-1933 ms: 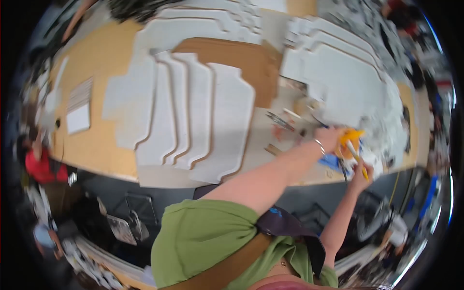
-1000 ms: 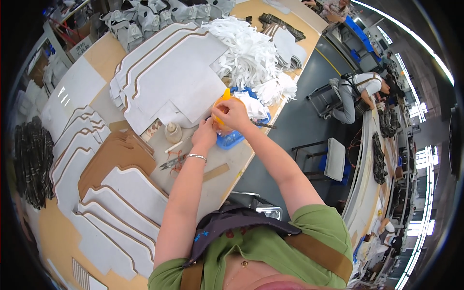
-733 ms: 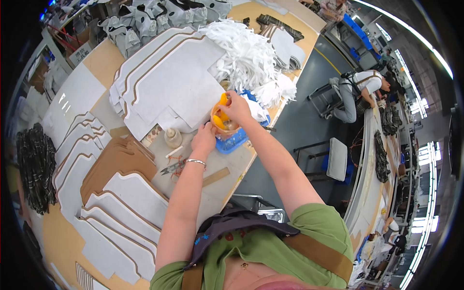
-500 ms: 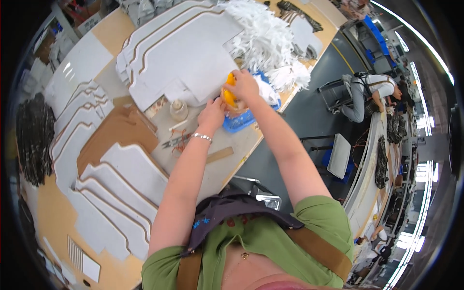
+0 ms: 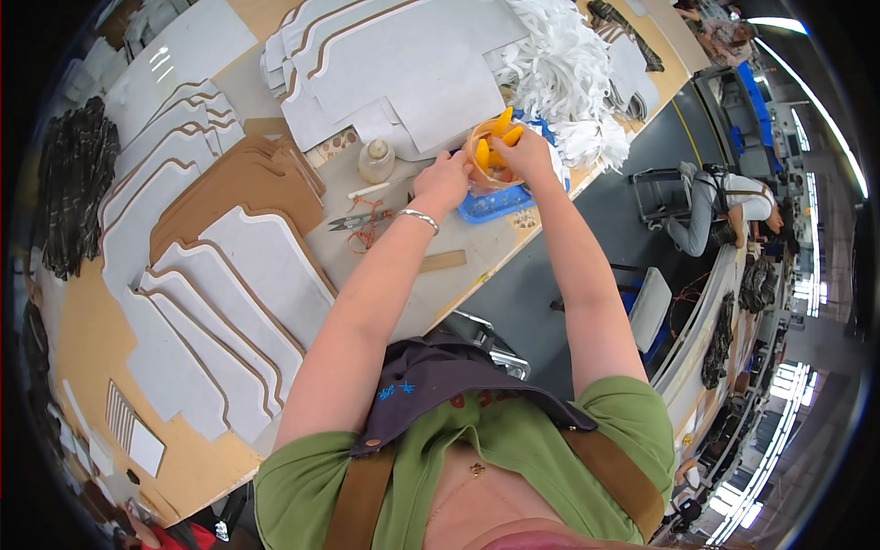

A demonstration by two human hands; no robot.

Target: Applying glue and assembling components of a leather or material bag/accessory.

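Note:
A round, clear, orange-tinted tub stands at the blue plastic tray near the table's right edge. Several smooth yellow curved pieces stick up out of it; I cannot make out their kind. My left hand grips the tub's left side, fingers closed against its wall. From the right, my right hand reaches over the rim, fingers closed at one of the yellow pieces. White material lies beside the tray, partly hidden by my right hand.
A bottle, snips with orange thread and a wooden strip lie nearby. Stacked white panels, brown panels and a heap of white strips cover the table. Beyond its edge are a chair and a seated person.
The single yellow shape at my right hand has become several separate pieces, spread in the tub. My right hand is now lower at the rim. The whole view has shifted.

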